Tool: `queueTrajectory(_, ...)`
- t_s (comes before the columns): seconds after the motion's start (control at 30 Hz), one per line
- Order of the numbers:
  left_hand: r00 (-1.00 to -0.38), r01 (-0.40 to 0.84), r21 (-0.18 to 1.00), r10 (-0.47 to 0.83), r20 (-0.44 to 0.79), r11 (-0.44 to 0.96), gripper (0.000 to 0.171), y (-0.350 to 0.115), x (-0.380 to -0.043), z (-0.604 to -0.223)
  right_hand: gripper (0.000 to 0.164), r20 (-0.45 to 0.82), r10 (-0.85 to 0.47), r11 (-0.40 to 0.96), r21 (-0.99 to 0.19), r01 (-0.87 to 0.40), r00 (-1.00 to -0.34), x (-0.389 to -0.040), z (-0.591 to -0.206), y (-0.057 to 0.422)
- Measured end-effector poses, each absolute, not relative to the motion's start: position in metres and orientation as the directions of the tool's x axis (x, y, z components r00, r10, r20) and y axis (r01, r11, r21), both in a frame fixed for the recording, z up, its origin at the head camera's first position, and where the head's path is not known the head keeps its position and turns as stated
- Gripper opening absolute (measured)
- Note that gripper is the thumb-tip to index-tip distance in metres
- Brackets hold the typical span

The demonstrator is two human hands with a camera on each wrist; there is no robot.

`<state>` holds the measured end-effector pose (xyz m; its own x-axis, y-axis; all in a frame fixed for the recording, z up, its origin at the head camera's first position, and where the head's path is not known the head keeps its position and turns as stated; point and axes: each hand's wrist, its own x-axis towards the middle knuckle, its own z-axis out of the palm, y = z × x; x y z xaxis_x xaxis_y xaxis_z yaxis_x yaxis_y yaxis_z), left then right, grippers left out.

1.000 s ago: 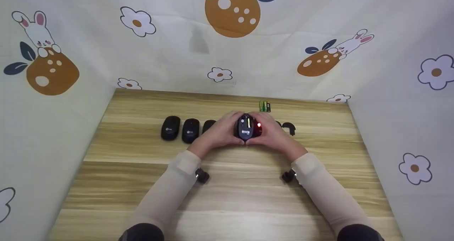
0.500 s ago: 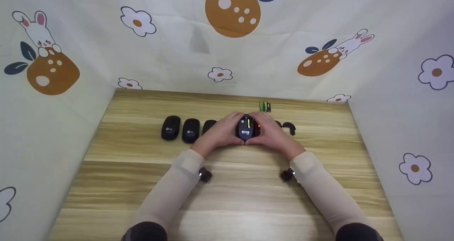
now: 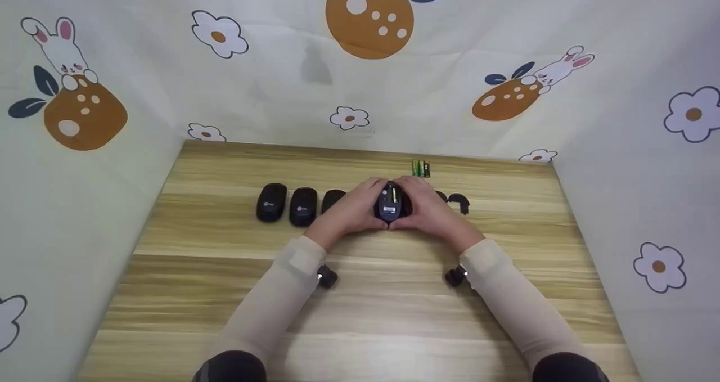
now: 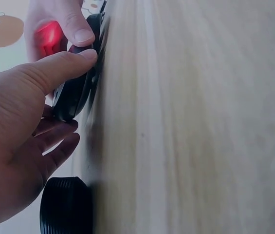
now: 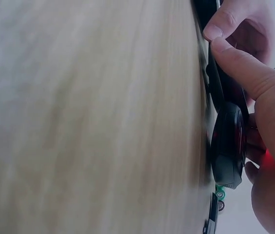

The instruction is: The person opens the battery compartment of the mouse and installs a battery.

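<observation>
A black computer mouse (image 3: 389,209) is underside up at the middle of the row, its battery compartment uncovered with a battery (image 3: 394,195) inside. My left hand (image 3: 359,206) grips its left side, thumb at the near end and fingers toward the far end. From the other side my right hand (image 3: 423,207) grips it the same way, and the two thumbs meet at the near end. A second black mouse (image 5: 229,146) lies under my right hand, mostly covered in the head view. Red light glows on the fingers in both wrist views.
Left of my hands stand several black mice, including an outer mouse (image 3: 271,202) and an inner mouse (image 3: 304,206). Behind the right hand lie several batteries (image 3: 420,168). A curved black cover (image 3: 460,203) is on the wooden table (image 3: 360,303) to the right. Patterned cloth (image 3: 270,100) walls the table.
The bright red light beside my right fingers has dropped out of sight in the head view. My left forearm shifted slightly right; both hands keep their grip on the mouse.
</observation>
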<state>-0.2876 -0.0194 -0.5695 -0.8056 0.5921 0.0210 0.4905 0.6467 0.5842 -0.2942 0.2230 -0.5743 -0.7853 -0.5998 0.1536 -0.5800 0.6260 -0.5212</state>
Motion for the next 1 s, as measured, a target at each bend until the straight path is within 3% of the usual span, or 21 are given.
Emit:
queueTrajectory(0.73,-0.824,0.461,0.590,0.566,0.008,0.663,0.115,-0.026,-0.282,-0.566,0.111,0.110,-0.567,0.633,-0.576,-0.517,-0.816,-0.287,-0.569,0.223)
queueTrajectory(1.0,-0.834,0.467,0.618,0.548,0.068,0.633,0.089,-0.048,-0.282,-0.560,0.092,0.199,-0.532,0.583,-0.619,-0.526,-0.823,-0.275,-0.561,0.208)
